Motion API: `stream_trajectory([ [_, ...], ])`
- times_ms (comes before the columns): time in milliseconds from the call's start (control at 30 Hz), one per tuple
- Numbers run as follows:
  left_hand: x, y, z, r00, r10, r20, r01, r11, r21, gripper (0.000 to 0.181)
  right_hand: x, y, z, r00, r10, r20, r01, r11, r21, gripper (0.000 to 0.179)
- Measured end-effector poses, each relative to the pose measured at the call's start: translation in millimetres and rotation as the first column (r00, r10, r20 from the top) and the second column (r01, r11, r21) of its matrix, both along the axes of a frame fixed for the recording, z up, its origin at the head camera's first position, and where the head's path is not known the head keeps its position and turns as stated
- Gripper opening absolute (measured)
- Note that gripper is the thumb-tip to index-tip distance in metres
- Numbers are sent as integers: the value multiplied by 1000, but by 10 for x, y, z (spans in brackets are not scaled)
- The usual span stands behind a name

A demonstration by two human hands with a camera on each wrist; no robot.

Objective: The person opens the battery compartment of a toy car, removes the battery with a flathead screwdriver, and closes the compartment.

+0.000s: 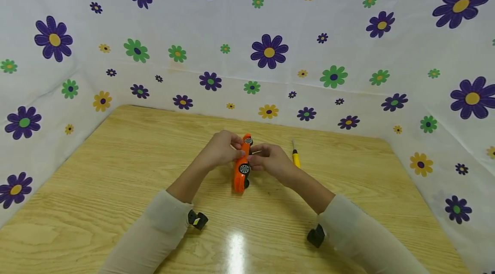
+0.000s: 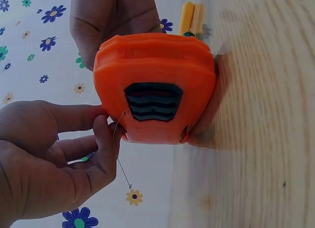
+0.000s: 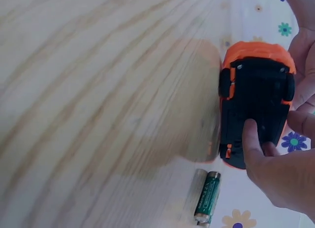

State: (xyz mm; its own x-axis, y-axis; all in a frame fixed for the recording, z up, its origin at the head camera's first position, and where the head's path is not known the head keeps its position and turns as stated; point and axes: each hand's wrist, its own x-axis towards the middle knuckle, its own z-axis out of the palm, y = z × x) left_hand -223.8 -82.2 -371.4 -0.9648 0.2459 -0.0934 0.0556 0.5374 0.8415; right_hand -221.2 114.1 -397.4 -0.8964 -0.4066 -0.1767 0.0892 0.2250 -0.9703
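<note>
An orange toy car [image 1: 239,181] with a black underside [image 3: 256,102] stands on its side on the table, its wheels facing right. My left hand [image 1: 218,151] grips the car's upper edge between thumb and fingers. From the other side, my right hand [image 1: 275,163] touches the car's underside. In the right wrist view its extended finger [image 3: 252,142] presses on the black base. A dark grille-like panel [image 2: 153,101] marks the end seen in the left wrist view, where a thin strand [image 2: 118,156] hangs near the left fingers.
A screwdriver with a yellow handle [image 1: 296,159] lies to the right of the car, behind the right forearm. A green battery [image 3: 207,196] lies on the table close to the car. Flower-printed white cloth [image 1: 232,20] encloses the back and sides of the wooden table [image 1: 127,171].
</note>
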Motion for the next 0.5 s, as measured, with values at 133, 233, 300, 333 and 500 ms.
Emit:
stream_trajectory([
  [133, -4, -5, -8, 1000, -16, -5, 16, 1000, 2, 34, 25, -9, 6, 999, -34, 29, 35, 999, -29, 41],
  [233, -10, -34, -11, 1000, -16, 3, 16, 999, 50, 34, 31, -25, -1, 998, -50, 47, 52, 997, -49, 40],
  [300, -18, -61, -15, 1000, -13, 21, 11, 994, 109, 36, 35, -33, -5, 996, -64, 60, 68, 996, -61, 38],
  [333, -22, -78, -15, 1000, -8, 30, 4, 991, 136, 37, 35, -37, -7, 995, -72, 67, 76, 995, -66, 37],
  [500, -47, -193, -26, 998, 19, 64, -33, 971, 236, 36, 38, -52, -2, 993, -91, 78, 96, 993, -65, 34],
])
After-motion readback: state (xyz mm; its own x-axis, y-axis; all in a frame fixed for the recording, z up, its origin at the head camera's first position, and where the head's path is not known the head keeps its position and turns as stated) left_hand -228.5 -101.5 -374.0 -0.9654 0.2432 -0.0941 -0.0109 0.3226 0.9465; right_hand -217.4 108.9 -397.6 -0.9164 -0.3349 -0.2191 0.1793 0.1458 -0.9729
